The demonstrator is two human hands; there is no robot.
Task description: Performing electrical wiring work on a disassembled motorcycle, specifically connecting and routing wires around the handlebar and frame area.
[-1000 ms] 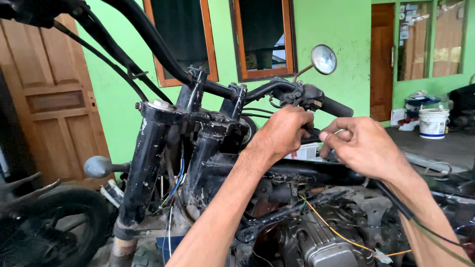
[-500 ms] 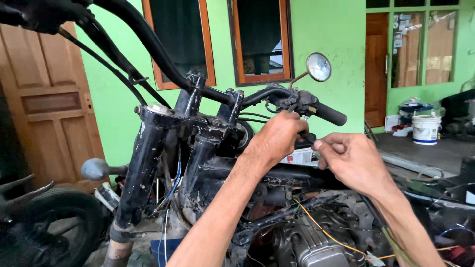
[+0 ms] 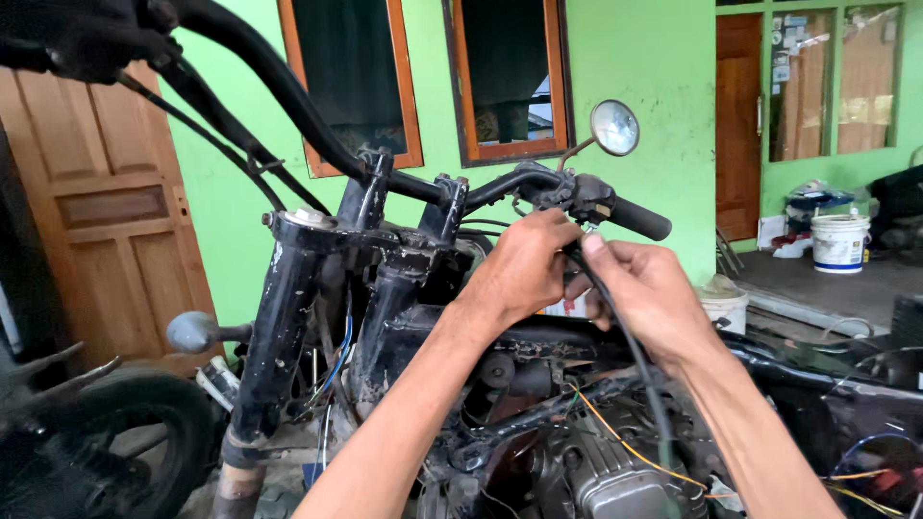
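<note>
left hand (image 3: 524, 269) clenched on black cable (image 3: 625, 346) under handlebar (image 3: 500, 187) | right hand (image 3: 649, 288) pinching same cable | cable end looks unattached, routing unfinished

Bright, even daylight, no harsh glare. Light seems to come from the open area at right, where the white bucket (image 3: 839, 242) and floor look palest. The green wall (image 3: 654, 77) is evenly lit w/ soft, faint shadows. The round mirror (image 3: 615, 127) shows a pale reflection. The black fork tubes (image 3: 279, 327) and engine area lose detail in deep shade. Focus is sharp on the left hand (image 3: 524, 264) and right hand (image 3: 649, 288); top-left corner is dark and slightly blurred. Wide-angle lens bends the door (image 3: 106, 202) at the left edge.
</note>
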